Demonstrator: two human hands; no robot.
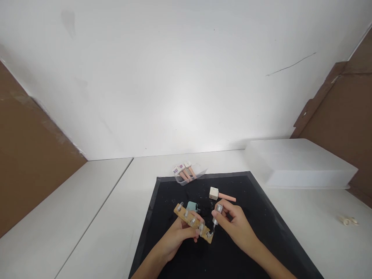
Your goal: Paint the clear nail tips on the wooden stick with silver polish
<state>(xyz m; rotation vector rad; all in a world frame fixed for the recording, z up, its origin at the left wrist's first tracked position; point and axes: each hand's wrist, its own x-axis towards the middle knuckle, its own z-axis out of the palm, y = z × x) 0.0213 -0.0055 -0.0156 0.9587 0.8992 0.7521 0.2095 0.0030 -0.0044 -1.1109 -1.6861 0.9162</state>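
My left hand (181, 236) grips a narrow wooden strip (205, 236) from below, tilted down to the right. Along the strip stand several clear nail tips (193, 221). My right hand (234, 223) pinches a nail polish brush (217, 214) by its silver cap. The dark bristles of the brush touch or almost touch the nail tip at the strip's lower right end. Just behind my left hand lies a pale teal bottle (192, 206) with a dark neck, partly hidden by the strip. Beyond my right hand is a cream square bottle (214, 193) with a long pink cap.
A clear plastic tray (200, 174) at the mat's far edge holds several similar bottles (185, 172) with pink caps. A black mat (261, 232) covers the white table. At the right are a white translucent bin (308, 166) and small cream ring-like pieces (346, 221). Brown cardboard (31, 143) flanks the table.
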